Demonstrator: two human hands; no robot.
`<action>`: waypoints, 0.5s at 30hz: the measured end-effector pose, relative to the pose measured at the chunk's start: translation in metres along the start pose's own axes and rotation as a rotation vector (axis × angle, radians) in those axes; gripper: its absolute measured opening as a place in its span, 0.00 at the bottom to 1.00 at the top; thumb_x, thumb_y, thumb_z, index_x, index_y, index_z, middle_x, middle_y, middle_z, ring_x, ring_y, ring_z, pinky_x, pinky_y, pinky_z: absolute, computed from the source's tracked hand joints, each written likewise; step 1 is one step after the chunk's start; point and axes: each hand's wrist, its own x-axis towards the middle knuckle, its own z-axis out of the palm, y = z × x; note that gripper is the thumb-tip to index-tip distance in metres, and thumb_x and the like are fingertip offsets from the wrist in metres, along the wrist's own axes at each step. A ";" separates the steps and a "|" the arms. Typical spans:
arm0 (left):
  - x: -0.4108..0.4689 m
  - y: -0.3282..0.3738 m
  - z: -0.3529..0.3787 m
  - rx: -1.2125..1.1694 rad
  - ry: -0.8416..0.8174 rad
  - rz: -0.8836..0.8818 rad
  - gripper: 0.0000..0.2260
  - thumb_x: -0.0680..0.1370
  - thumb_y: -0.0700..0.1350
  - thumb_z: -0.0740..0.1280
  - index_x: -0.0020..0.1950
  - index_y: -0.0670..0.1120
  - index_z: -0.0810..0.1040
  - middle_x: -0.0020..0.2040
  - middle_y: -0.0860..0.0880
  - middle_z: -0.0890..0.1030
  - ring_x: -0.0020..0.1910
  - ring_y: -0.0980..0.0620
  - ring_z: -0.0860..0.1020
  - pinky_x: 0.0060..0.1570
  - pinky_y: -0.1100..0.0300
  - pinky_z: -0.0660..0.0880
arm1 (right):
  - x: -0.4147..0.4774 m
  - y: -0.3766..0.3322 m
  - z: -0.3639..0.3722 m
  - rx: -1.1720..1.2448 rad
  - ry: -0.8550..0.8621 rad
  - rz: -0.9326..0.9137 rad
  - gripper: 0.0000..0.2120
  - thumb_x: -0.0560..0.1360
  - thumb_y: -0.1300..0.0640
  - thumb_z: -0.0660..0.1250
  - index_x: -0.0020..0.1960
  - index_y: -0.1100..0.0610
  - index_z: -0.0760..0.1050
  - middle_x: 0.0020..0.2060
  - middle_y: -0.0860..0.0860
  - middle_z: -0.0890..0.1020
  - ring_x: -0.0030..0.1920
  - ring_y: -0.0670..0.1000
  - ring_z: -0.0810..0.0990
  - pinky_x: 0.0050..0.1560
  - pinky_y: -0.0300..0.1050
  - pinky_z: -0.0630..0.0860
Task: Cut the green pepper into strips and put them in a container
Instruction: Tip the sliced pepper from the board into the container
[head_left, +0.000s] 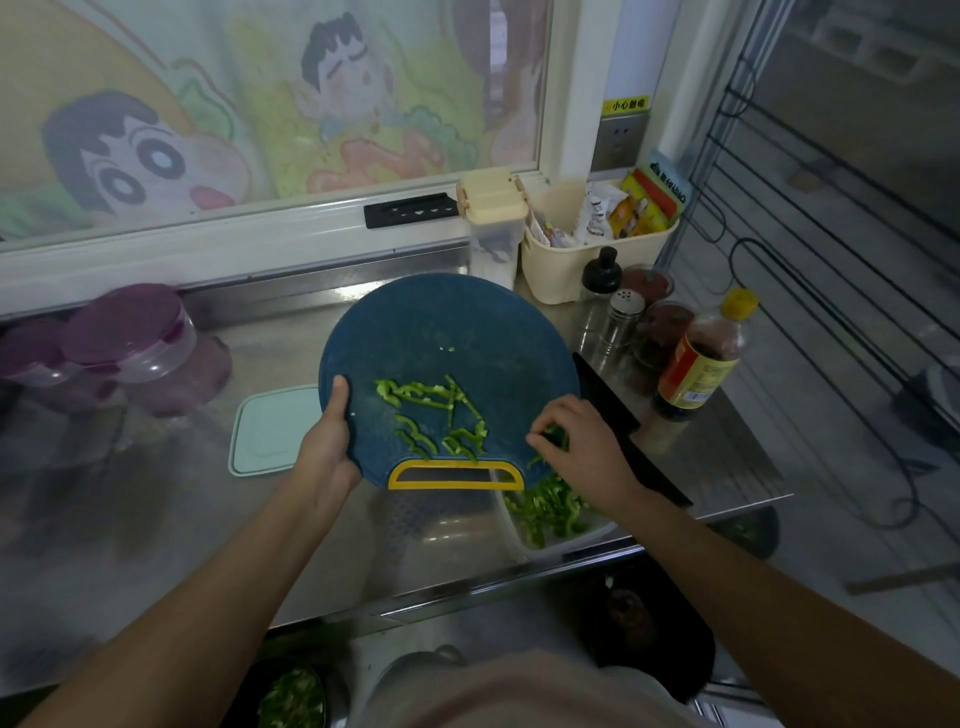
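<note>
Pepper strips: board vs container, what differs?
1. The strips on the board lie scattered in a thin layer. The strips in the container are heaped together.
2. The strips on the board rest on the opaque blue cutting board. The strips in the container sit behind the clear container wall.
3. The strips in the container look more numerous than the strips on the board.
Shared: both are thin, bright green cut pieces.

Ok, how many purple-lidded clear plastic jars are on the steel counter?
2: one jar at the counter's back left, a second jar beside it at the picture's left edge; others may be hidden.
</note>
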 end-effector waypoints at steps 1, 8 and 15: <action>0.001 0.000 -0.002 0.005 0.013 0.003 0.22 0.73 0.61 0.67 0.59 0.46 0.78 0.53 0.47 0.83 0.50 0.47 0.81 0.40 0.50 0.78 | -0.005 0.001 -0.001 -0.017 -0.032 -0.013 0.04 0.73 0.54 0.69 0.42 0.54 0.76 0.43 0.42 0.73 0.48 0.44 0.72 0.51 0.41 0.71; 0.009 0.011 -0.005 -0.021 0.019 0.032 0.22 0.74 0.61 0.66 0.59 0.46 0.78 0.53 0.47 0.83 0.49 0.47 0.82 0.44 0.47 0.79 | -0.024 0.003 -0.014 0.022 -0.213 0.117 0.05 0.72 0.59 0.71 0.42 0.60 0.78 0.40 0.50 0.79 0.44 0.47 0.78 0.45 0.38 0.71; 0.001 0.015 0.009 -0.029 -0.053 0.043 0.22 0.75 0.62 0.63 0.58 0.45 0.78 0.52 0.46 0.83 0.49 0.47 0.82 0.40 0.51 0.79 | 0.027 -0.045 -0.041 0.123 0.062 0.035 0.06 0.74 0.49 0.68 0.46 0.51 0.75 0.48 0.45 0.78 0.50 0.41 0.76 0.52 0.31 0.69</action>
